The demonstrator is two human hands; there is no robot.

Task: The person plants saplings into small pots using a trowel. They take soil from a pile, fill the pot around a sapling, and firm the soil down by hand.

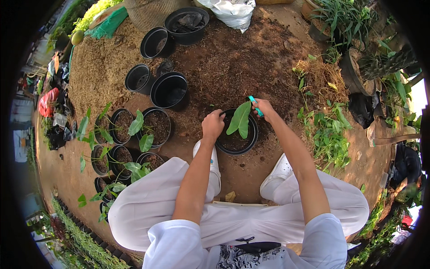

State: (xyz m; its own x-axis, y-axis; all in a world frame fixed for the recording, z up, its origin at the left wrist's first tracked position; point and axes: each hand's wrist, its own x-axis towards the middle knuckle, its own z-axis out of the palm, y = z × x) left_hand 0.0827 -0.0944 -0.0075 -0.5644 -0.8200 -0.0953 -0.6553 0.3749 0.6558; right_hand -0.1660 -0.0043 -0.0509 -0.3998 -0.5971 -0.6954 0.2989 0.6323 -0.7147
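Observation:
Between my feet stands a round black plant pot (254, 142) with dark soil inside. A cutting with a broad green leaf (240, 120) rises over it and hides part of the soil. My left hand (212, 125) is closed at the pot's left rim, its fingertips curled over the edge. On the far right side of the pot, my right hand (264, 110) grips a small tool with a teal handle (253, 104), close to the top of the leaf. The tool's working end is too small to make out.
Several filled black pots (157, 126) with leafy cuttings stand to my left. Beyond them are more black pots (169, 91). Dark loose soil (251, 58) spreads ahead, with pale husks (96, 67) at its left. Cut green vines (330, 141) lie on the right.

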